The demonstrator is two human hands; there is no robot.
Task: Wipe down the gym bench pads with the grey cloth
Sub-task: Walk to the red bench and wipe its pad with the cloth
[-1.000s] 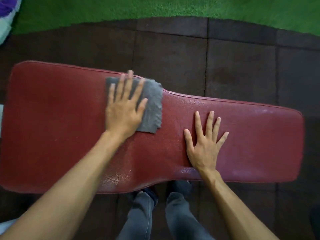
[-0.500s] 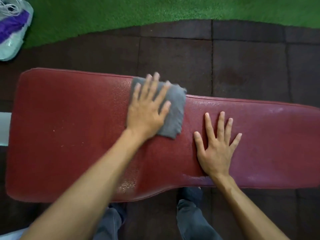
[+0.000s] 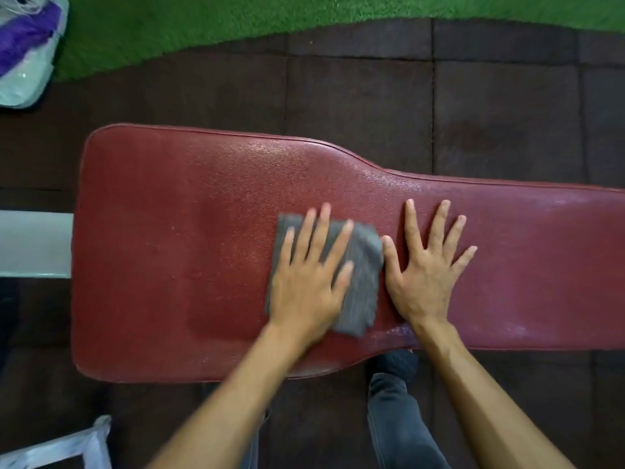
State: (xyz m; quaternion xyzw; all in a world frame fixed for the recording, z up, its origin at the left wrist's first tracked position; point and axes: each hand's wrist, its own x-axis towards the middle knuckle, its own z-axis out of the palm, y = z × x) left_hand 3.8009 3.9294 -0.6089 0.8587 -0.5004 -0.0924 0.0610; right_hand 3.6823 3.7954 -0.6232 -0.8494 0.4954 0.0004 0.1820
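The grey cloth [image 3: 363,282] lies flat on the red bench pad [image 3: 176,258], near the middle of the pad where its wide left part begins to narrow toward the right. My left hand [image 3: 309,282] sits on top of the cloth, palm down, fingers spread and pressed flat, so the cloth shows past my fingertips on the far side and sticks out to the right of my palm. I am not pinching it; the open hand only bears down on it. My left forearm comes in from the near edge, angled up and to the right.

My right hand [image 3: 424,275] lies just to the right of the cloth, palm down on the bare pad, fingers fanned wide, holding nothing. Its thumb is right at the cloth's right edge; I cannot tell whether they touch. That forearm runs in from the near right. The pad's surface looks glossy toward the right. My legs in dark trousers [image 3: 395,421] stand at the near edge.
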